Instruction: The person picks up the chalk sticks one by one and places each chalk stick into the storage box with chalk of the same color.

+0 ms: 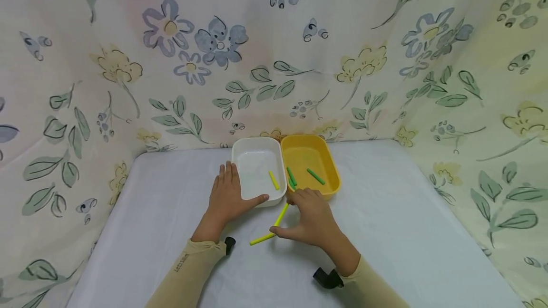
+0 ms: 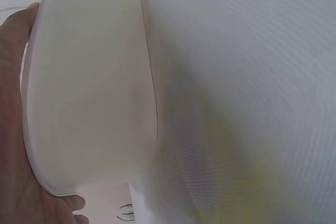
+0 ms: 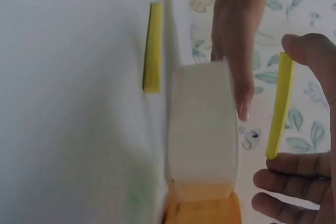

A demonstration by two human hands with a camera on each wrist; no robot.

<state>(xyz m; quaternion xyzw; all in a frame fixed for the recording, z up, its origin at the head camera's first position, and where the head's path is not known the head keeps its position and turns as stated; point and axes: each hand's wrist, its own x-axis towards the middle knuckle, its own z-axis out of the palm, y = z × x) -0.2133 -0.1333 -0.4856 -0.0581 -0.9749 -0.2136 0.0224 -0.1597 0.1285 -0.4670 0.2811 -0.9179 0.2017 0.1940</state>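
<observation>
My right hand pinches a yellow stick end to end between thumb and forefinger, in front of the two containers. A second yellow stick lies on the white cloth below it. My left hand rests with straight, spread fingers against the white container, its fingers along the left side and its thumb across the near rim. Inside that container lies a third yellow stick. The yellow container holds a few green sticks, some beside my right fingertips.
Both containers stand side by side, touching, at the back of the cloth-covered table. A floral curtain hangs behind and along the sides. A black wrist mount sits at my right sleeve.
</observation>
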